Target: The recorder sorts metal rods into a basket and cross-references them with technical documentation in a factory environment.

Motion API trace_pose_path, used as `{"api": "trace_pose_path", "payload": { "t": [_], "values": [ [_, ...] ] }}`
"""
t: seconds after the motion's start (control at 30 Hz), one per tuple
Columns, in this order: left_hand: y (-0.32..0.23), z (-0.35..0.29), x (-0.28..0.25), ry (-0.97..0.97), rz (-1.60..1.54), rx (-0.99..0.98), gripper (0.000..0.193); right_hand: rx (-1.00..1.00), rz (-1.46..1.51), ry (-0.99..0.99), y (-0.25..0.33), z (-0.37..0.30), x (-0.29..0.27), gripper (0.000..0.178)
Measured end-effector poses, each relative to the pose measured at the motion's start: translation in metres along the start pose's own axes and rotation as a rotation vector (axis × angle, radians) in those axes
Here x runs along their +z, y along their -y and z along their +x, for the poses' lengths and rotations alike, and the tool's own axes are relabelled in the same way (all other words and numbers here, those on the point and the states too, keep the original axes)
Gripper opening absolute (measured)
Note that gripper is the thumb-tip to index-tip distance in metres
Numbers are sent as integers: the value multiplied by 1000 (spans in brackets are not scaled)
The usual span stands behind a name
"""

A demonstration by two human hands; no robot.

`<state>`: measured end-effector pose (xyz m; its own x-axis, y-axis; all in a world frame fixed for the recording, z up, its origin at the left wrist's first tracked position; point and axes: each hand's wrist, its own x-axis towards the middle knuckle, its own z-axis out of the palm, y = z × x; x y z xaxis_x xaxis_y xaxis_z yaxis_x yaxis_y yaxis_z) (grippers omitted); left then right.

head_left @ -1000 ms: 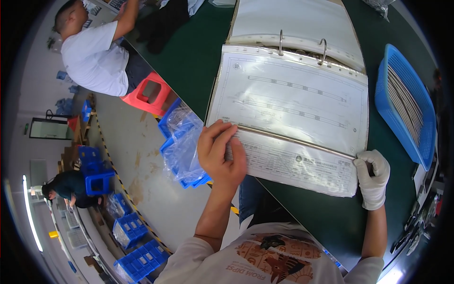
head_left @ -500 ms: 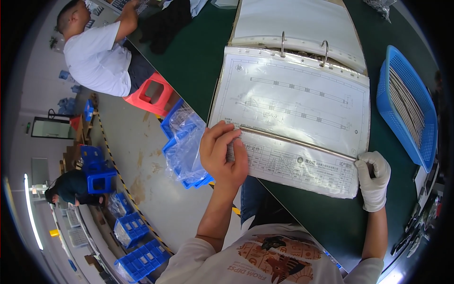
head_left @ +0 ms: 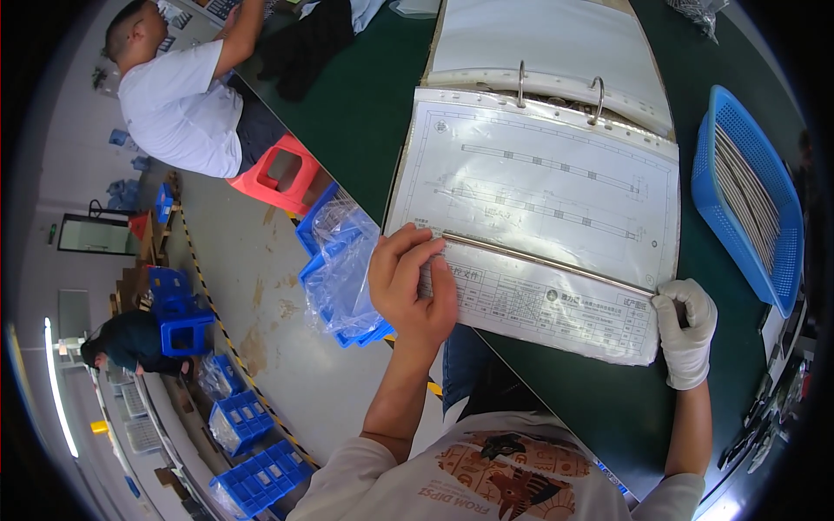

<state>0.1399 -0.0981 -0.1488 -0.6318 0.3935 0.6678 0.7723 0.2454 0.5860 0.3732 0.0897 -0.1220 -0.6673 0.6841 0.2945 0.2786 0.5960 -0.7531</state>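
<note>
A thin, shiny metal rod [head_left: 547, 263] stretches between my two hands, over the lower half of a drawing sheet [head_left: 556, 187] in a clear sleeve. My bare left hand [head_left: 415, 282] pinches its left end with thumb and fingers. At the other end, my right hand [head_left: 686, 330] in a white glove grips the rod's tip between thumb and forefinger. The sheet belongs to an open ring binder [head_left: 543, 48] and carries line drawings of long bars above a printed table. Whether the rod touches the sleeve I cannot tell.
A blue perforated basket [head_left: 789, 260] with many rods stands right on the dark green table [head_left: 556, 382]. Dark tools [head_left: 751, 425] lie at the right edge. Left of the table are blue bins with clear plastic [head_left: 334, 260], a red stool [head_left: 282, 174] and a seated person [head_left: 182, 104].
My hands and the rod stay practically where they were. The seated person's arm at the far left has shifted upward slightly.
</note>
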Motion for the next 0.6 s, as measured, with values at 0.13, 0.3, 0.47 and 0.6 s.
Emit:
{"api": "trace_pose_path", "payload": {
  "t": [0.13, 0.3, 0.47, 0.6],
  "values": [
    [1, 0, 0, -3, -4, 3, 17, 2, -3, 2, 0, 0, 0, 11],
    [0, 0, 0, 1, -2, 1, 16, 10, 8, -1, -1, -1, 0, 11],
    [0, 0, 0, 10, 5, 6, 15, -7, 3, -4, 1, 1, 0, 11],
    [-1, 0, -1, 14, -5, -4, 16, 1, -4, 2, 2, 0, 0, 11]
  ]
}}
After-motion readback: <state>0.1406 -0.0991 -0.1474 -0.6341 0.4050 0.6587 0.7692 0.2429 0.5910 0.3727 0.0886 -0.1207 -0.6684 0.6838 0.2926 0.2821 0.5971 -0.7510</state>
